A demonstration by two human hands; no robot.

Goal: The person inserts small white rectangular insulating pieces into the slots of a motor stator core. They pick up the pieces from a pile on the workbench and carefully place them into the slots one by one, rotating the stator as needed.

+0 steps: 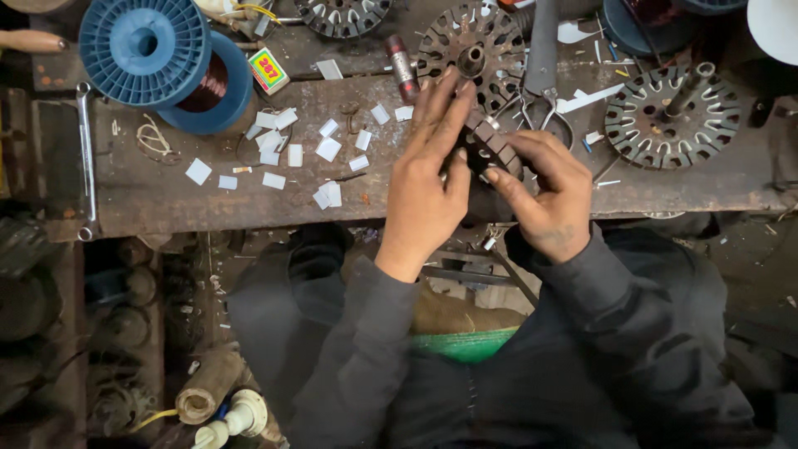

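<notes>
My left hand lies flat over a dark slotted motor stator near the front edge of the workbench, fingers stretched across its left side. My right hand grips the same stator from the right, thumb and fingers curled on its rim. Most of the stator is hidden under both hands. Several small white paper slips lie scattered on the bench to the left of my hands.
More slotted stators sit at the back centre, back and right. A blue wire spool stands back left, with a small box beside it. Scissors and a wrench lie on the worn wooden bench.
</notes>
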